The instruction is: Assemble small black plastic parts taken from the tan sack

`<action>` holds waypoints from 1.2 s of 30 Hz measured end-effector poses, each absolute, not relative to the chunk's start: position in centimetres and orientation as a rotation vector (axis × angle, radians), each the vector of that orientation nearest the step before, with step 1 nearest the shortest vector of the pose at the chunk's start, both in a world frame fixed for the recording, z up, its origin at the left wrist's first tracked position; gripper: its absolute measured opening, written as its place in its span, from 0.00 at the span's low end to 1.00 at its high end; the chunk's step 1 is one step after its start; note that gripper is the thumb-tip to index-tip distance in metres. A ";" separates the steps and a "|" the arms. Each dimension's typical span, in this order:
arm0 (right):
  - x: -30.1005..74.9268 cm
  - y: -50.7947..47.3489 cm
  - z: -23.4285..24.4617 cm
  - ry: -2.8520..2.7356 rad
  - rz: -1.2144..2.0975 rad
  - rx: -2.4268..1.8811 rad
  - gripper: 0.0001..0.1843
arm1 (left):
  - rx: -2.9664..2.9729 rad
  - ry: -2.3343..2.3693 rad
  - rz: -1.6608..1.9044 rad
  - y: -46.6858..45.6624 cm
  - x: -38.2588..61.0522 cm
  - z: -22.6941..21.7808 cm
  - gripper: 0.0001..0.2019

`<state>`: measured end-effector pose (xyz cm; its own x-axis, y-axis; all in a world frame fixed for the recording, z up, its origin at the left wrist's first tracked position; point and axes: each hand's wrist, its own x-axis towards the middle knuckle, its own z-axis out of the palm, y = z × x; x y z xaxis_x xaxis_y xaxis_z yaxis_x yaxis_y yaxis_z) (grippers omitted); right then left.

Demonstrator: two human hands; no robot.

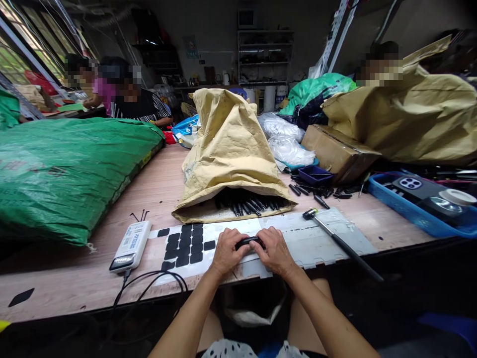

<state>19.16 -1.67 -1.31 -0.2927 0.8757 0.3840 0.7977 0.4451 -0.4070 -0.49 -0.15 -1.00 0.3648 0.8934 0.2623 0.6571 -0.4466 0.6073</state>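
Observation:
My left hand (pixel 228 250) and my right hand (pixel 275 250) meet at the table's near edge, fingers curled round a small black rod-like part (pixel 249 242) held between them. Both rest on a grey metal plate (pixel 335 229). Just left lies a white sheet with several black adhesive pads (pixel 187 244). Behind my hands an open tan paper sack (pixel 231 149) lies on its side with several black parts (pixel 248 205) showing in its mouth.
A small hammer (pixel 337 241) lies on the plate at right. A white power bank (pixel 131 245) with a black cable sits left. A green sack (pixel 63 169), a blue tray (pixel 421 209), a cardboard box (pixel 335 151) and more sacks crowd the table. Other people sit behind.

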 end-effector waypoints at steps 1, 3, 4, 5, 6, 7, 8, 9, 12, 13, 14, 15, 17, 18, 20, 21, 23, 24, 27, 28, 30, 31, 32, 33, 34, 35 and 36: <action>19.2 -1.7 -1.3 -2.146 0.194 -1.391 0.14 | 2.235 1.346 0.803 -0.1 -0.5 -1.0 0.11; 19.2 -1.6 -1.2 -2.150 0.208 -1.381 0.15 | 2.244 1.347 0.808 -0.1 -0.5 -1.1 0.11; 19.2 -1.6 -1.1 -2.152 0.208 -1.380 0.15 | 2.249 1.350 0.812 -0.1 -0.5 -1.1 0.11; 19.2 -1.5 -1.1 -2.153 0.206 -1.383 0.15 | 2.252 1.354 0.816 -0.1 -0.5 -1.1 0.11; 19.2 -1.5 -1.1 -2.154 0.206 -1.385 0.15 | 2.252 1.357 0.819 -0.1 -0.4 -1.1 0.11; 19.2 -1.4 -1.2 -2.152 0.208 -1.387 0.15 | 2.252 1.358 0.819 -0.1 -0.4 -1.1 0.11; 19.2 -1.3 -1.2 -2.146 0.218 -1.385 0.15 | 2.251 1.358 0.817 -0.1 -0.4 -1.1 0.11; 19.3 -1.3 -1.2 -2.136 0.235 -1.380 0.15 | 2.251 1.358 0.812 -0.1 -0.4 -1.1 0.12; 19.4 -1.2 -1.3 -2.096 0.307 -1.355 0.12 | 2.254 1.346 0.785 -0.1 -0.4 -0.9 0.14; 19.5 -1.2 -1.2 -2.085 0.328 -1.347 0.10 | 2.256 1.341 0.774 0.0 -0.4 -0.8 0.14; 19.5 -1.2 -1.2 -2.079 0.345 -1.340 0.08 | 2.258 1.338 0.762 0.0 -0.5 -0.8 0.14; 19.5 -1.2 -1.2 -2.075 0.356 -1.335 0.07 | 2.260 1.337 0.751 0.0 -0.5 -0.7 0.14; 19.5 -1.3 -1.1 -2.071 0.364 -1.331 0.05 | 2.266 1.344 0.737 0.0 -0.5 -0.6 0.15; 19.5 -1.3 -1.1 -2.069 0.363 -1.331 0.05 | 2.269 1.349 0.735 0.0 -0.5 -0.6 0.14; 19.4 -1.3 -1.2 -2.063 0.359 -1.330 0.04 | 2.274 1.352 0.737 0.0 -0.4 -0.6 0.14; 19.4 -1.3 -1.3 -2.061 0.358 -1.327 0.04 | 2.277 1.355 0.738 -0.1 -0.4 -0.6 0.13; 19.5 -1.3 -1.4 -2.059 0.360 -1.321 0.04 | 2.283 1.365 0.728 -0.1 -0.4 -0.7 0.13; 19.5 -1.3 -1.4 -2.059 0.362 -1.318 0.04 | 2.286 1.372 0.718 -0.2 -0.4 -0.7 0.13; 19.5 -1.4 -1.3 -2.058 0.367 -1.318 0.03 | 2.299 1.390 0.678 -0.2 -0.4 -0.7 0.13; 19.4 -1.4 -1.2 -2.057 0.366 -1.322 0.03 | 2.304 1.391 0.668 -0.2 -0.4 -0.8 0.13; 19.4 -1.5 -1.1 -2.055 0.360 -1.330 0.04 | 2.316 1.386 0.659 -0.1 -0.4 -0.8 0.12; 19.3 -1.5 -1.1 -2.055 0.352 -1.334 0.04 | 2.321 1.382 0.661 -0.1 -0.4 -0.9 0.12; 19.2 -1.5 -1.0 -2.055 0.342 -1.338 0.05 | 2.325 1.379 0.664 -0.1 -0.5 -0.9 0.12; 19.2 -1.5 -1.0 -2.058 0.329 -1.343 0.06 | 2.327 1.377 0.670 -0.1 -0.5 -1.0 0.12; 19.2 -1.5 -1.1 -2.061 0.313 -1.350 0.07 | 2.329 1.377 0.677 -0.1 -0.5 -1.1 0.12; 19.1 -1.5 -1.1 -2.064 0.296 -1.357 0.09 | 2.332 1.375 0.683 -0.1 -0.5 -1.1 0.12; 19.1 -1.5 -1.1 -2.069 0.280 -1.364 0.10 | 2.335 1.374 0.691 -0.1 -0.6 -1.2 0.12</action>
<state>19.10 -1.47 -1.11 -0.2599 0.8833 0.3901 0.7476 0.4397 -0.4976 -0.56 -0.14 -1.19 0.4128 0.8803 0.2338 0.7126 -0.4721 0.5189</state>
